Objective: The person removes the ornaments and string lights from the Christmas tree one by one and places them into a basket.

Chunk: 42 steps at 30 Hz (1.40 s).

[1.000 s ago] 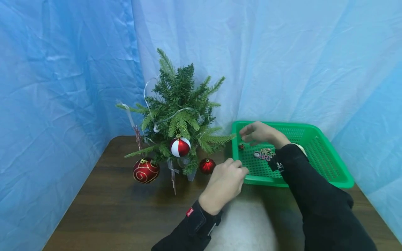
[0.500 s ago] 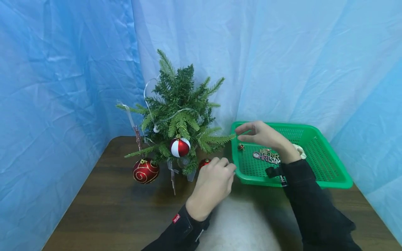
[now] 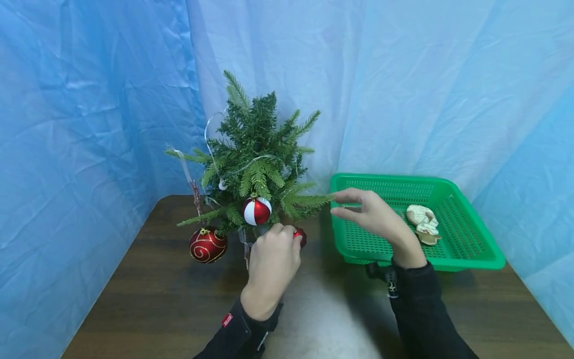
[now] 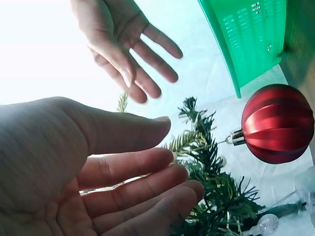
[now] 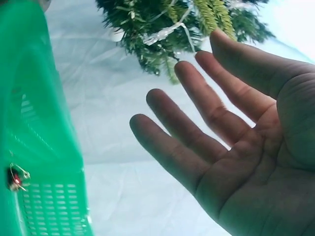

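Observation:
My left hand (image 3: 272, 267) is in front of the small Christmas tree's (image 3: 255, 144) lower branches. In the left wrist view its relaxed fingers hold nothing, near a branch tip. Beside it hangs a ribbed red bauble (image 4: 278, 124), partly covered by the hand in the head view. My right hand (image 3: 378, 219) hovers over the left side of the green basket (image 3: 477, 259). Its fingers are spread with nothing between them in the right wrist view. A red-and-white bauble (image 3: 257, 211) and a big red bauble with gold swirls (image 3: 208, 245) hang from the tree.
Cream-coloured objects (image 3: 423, 223) lie in the basket. A small red ornament (image 5: 15, 179) also sits inside it. A clear light string (image 3: 215, 159) loops over the tree. Blue curtains (image 3: 403, 89) stand behind the brown table (image 3: 148, 299).
My left hand has moved left, from the basket's corner to the tree's lower front. My right hand has shifted down towards me, and its forearm now covers the Merry Christmas sign and uncovers the cream objects.

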Each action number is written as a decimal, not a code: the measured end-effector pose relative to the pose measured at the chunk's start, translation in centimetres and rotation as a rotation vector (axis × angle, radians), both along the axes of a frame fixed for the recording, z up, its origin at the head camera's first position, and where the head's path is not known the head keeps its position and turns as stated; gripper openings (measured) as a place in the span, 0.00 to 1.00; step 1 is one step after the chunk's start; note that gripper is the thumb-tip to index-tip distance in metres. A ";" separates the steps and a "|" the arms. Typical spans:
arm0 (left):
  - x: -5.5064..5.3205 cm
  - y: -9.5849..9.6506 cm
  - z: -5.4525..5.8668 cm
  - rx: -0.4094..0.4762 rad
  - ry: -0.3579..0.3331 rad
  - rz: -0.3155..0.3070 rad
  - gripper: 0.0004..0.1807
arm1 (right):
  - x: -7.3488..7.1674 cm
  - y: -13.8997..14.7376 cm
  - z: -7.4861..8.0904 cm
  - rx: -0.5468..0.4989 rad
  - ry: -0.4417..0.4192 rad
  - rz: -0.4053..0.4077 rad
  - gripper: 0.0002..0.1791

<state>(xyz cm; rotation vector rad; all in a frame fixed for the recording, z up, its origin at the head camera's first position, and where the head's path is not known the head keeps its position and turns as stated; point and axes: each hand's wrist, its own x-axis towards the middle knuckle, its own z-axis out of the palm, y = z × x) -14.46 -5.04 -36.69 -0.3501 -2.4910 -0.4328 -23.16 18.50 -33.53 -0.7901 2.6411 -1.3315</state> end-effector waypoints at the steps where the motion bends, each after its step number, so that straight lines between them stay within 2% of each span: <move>1: 0.0 -0.1 0.1 0.013 -0.012 0.004 0.08 | 0.1 -0.1 -0.1 -0.009 -0.006 -0.013 0.25; 7: -0.4 -0.5 0.1 0.044 -0.056 0.032 0.09 | 0.5 -0.1 -1.3 -0.045 -0.037 -0.053 0.24; 11: -0.8 -0.6 -0.2 0.033 -0.076 0.045 0.09 | 0.5 -0.3 -1.8 -0.061 -0.013 -0.038 0.21; 16: -1.5 -0.4 -1.1 0.019 -0.105 0.039 0.09 | 0.9 -0.8 -1.8 -0.063 -0.007 -0.003 0.21; 26: -2.7 -0.4 -2.1 0.042 -0.038 0.013 0.10 | 0.8 -2.0 -2.1 -0.042 -0.037 0.052 0.21; 36: -3.2 -0.5 -2.7 0.054 -0.023 0.005 0.09 | 0.7 -3.0 -2.4 -0.006 -0.003 0.080 0.21; 42: -3.4 -0.5 -3.1 0.052 -0.041 0.004 0.10 | 0.7 -3.4 -2.6 0.021 0.007 0.077 0.20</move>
